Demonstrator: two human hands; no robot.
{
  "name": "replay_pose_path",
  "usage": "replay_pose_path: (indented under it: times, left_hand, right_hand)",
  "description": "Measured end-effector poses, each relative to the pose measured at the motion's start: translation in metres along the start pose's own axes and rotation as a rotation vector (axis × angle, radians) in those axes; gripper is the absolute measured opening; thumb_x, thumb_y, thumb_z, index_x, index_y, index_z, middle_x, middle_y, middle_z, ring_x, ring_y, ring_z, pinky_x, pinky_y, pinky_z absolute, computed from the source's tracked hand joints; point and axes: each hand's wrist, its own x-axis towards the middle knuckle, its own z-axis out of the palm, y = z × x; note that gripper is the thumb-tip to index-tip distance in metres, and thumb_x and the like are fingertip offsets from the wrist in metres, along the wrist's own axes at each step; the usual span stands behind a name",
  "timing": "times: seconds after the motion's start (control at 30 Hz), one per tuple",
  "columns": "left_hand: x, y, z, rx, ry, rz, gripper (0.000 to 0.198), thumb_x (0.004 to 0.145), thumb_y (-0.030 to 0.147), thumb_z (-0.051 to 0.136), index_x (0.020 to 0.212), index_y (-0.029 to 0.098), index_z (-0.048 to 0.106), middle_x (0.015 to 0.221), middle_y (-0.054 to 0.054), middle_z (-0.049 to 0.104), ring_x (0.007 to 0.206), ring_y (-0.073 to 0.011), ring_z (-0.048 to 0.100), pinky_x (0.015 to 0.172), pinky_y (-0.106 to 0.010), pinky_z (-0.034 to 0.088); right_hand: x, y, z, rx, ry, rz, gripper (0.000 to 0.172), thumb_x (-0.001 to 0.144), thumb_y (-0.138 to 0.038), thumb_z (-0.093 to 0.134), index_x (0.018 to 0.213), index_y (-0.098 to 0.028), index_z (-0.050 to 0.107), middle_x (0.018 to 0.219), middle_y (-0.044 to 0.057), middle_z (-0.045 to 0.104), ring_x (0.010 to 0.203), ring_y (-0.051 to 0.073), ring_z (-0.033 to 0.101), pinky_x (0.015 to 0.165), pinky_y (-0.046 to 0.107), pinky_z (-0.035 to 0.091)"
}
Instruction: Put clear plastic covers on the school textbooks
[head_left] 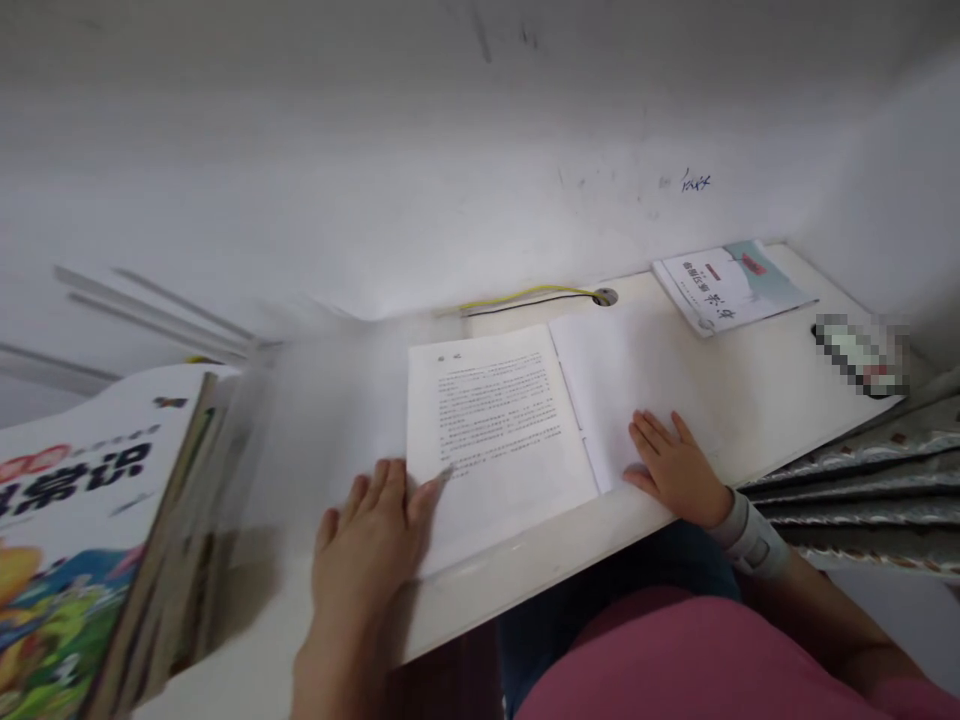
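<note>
An open book (491, 430) lies flat on the narrow white desk (465, 600). Its left page carries printed lines of text, while the facing page is blank. My left hand (375, 525) rests at the book's left edge, fingers stretched out and the thumb over the page's margin. On the blank page my right hand (667, 465) lies open, fingers a little spread, with a pale band (750, 535) around the wrist. Neither hand grips anything.
A stack of books (82, 540) stands at the left, a colourful cover on top. Toward the back right lies a booklet (731, 285), with a partly blurred phone-like object (859, 355) beyond it. Yellow and black cables (532, 293) run into a desk hole. Folded patterned fabric (870, 480) hangs at the right.
</note>
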Motion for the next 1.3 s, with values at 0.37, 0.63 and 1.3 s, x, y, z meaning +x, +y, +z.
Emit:
replay_pose_path:
  times: [0.37,0.63,1.3]
  left_hand:
    - [0.0,0.005,-0.007,-0.001,-0.045,-0.032,0.068,0.09,0.047,0.016,0.139,0.005,0.037,0.147,-0.016,0.035,0.136,-0.0332,0.03,0.107,-0.053,0.026]
    - [0.0,0.002,-0.004,-0.008,-0.018,-0.008,0.065,0.09,0.046,0.02,0.137,0.006,0.039,0.145,-0.017,0.038,0.135,-0.0346,0.031,0.106,-0.055,0.027]
    - [0.002,-0.001,-0.001,-0.061,0.07,-0.018,0.054,0.091,0.038,0.028,0.13,0.006,0.047,0.141,-0.019,0.043,0.13,-0.0349,0.038,0.105,-0.051,0.031]
  right_hand:
    - [-0.007,0.013,0.001,-0.004,-0.004,0.003,0.056,0.094,-0.047,0.035,0.135,-0.01,0.044,0.142,0.017,0.042,0.135,0.027,0.033,0.109,0.055,0.022]
    - [-0.01,0.017,0.0,0.019,-0.01,0.002,0.056,0.095,-0.047,0.031,0.136,-0.011,0.042,0.143,0.017,0.04,0.135,0.027,0.033,0.108,0.056,0.022]
    - [-0.012,0.022,-0.006,-0.009,0.007,0.047,0.057,0.094,-0.05,0.031,0.13,-0.01,0.049,0.138,0.016,0.047,0.131,0.029,0.038,0.108,0.055,0.024]
